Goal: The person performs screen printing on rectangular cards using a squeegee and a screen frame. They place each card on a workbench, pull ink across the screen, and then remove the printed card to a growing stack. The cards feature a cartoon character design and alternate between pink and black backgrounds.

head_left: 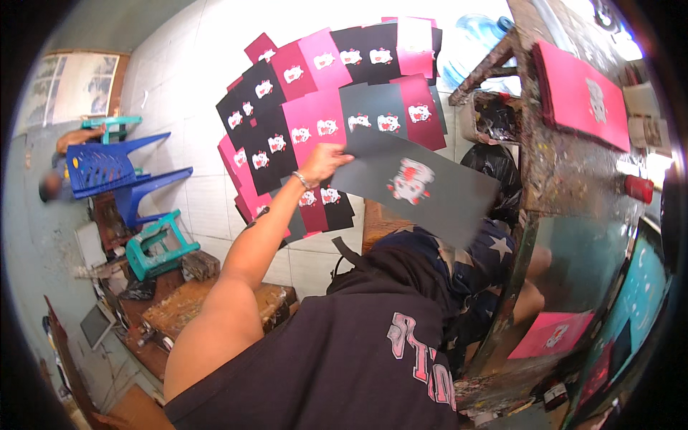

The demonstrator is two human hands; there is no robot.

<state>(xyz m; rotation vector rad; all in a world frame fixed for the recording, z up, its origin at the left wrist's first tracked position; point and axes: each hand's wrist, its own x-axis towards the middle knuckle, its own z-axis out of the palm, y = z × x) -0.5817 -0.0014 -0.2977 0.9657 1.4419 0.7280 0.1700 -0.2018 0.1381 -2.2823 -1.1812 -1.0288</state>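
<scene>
My left hand [326, 163], with a bracelet at the wrist, pinches one corner of a dark grey printed sheet [459, 188]. The sheet hangs in the air toward the right, slightly blurred, and carries a white and red cartoon animal print. Beneath and beyond it, many overlapping printed sheets [312, 115] in pink, maroon, black and grey lie spread over the white tiled floor [186, 93]. Each visible print is the same kind of cartoon animal. My right hand is out of view.
At right stands a paint-stained workbench [555, 179] with a stack of pink sheets [584, 97]. A glass-topped section holds one pink printed sheet [550, 335]. Near the bench are a blue water jug [476, 46] and a black plastic bag [494, 168]. Blue chairs [100, 168], a green stool [161, 244] and another person [54, 183] are at left.
</scene>
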